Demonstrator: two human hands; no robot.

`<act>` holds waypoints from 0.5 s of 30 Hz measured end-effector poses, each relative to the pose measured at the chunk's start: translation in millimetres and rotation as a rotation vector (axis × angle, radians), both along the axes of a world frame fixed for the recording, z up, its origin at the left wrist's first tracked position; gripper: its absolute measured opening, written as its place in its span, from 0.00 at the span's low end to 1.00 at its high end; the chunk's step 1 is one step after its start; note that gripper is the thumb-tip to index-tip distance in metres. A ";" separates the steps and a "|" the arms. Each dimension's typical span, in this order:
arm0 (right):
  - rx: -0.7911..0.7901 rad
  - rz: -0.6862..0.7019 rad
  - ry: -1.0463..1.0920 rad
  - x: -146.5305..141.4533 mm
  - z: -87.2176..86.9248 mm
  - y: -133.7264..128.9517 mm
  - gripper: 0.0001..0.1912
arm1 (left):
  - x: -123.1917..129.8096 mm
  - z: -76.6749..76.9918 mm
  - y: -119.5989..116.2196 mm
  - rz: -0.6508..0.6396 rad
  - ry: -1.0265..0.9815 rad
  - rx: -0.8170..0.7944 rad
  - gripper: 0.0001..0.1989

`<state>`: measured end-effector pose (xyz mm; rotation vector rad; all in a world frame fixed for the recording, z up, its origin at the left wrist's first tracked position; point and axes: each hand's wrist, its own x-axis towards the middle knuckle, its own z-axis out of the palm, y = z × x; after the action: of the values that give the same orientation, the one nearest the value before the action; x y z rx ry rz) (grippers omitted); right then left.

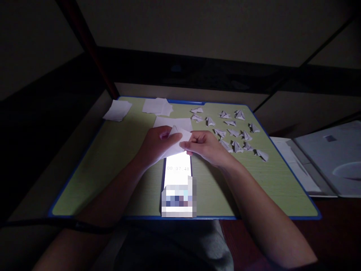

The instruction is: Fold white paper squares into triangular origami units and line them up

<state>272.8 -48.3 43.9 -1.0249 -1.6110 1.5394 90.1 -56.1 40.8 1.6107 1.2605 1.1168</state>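
Note:
A small white sheet of paper (180,134), partly folded, is held up between both hands over the middle of the board. My left hand (156,145) pinches its left side, thumb lying across the front. With thumb and fingers closed, my right hand (207,145) grips the lower right edge. Directly below lies a lit phone (177,169) showing a timer. Behind the hands rests a flat white sheet (160,122). To the right, several small folded paper figures (237,146) are spread over the board.
The green board (107,162) has a blue rim. Paper stacks lie at its far left corner (117,110) and far edge (156,106). A dark cable (81,225) crosses near my left forearm. Right of the board is a pale flat box (332,158). Panels rise behind.

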 end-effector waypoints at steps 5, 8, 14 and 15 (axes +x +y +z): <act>0.036 0.101 -0.013 5.2 0.8 2.3 0.16 | -0.1 -1.8 1.9 0.000 0.003 0.011 0.19; 0.056 0.109 -0.015 9.3 1.7 8.2 0.17 | -1.7 -2.6 3.1 0.009 -0.001 0.058 0.20; 0.361 -0.264 -0.204 20.5 16.8 -31.0 0.10 | -3.4 -1.0 4.5 0.119 -0.057 0.069 0.21; 0.436 -0.247 -0.231 22.1 16.9 -47.9 0.07 | -2.9 0.1 4.6 0.142 -0.047 0.070 0.21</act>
<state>294.9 -96.1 60.7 -1.1291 -1.7931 0.8794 87.2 -51.6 40.9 1.5565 1.3352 1.2923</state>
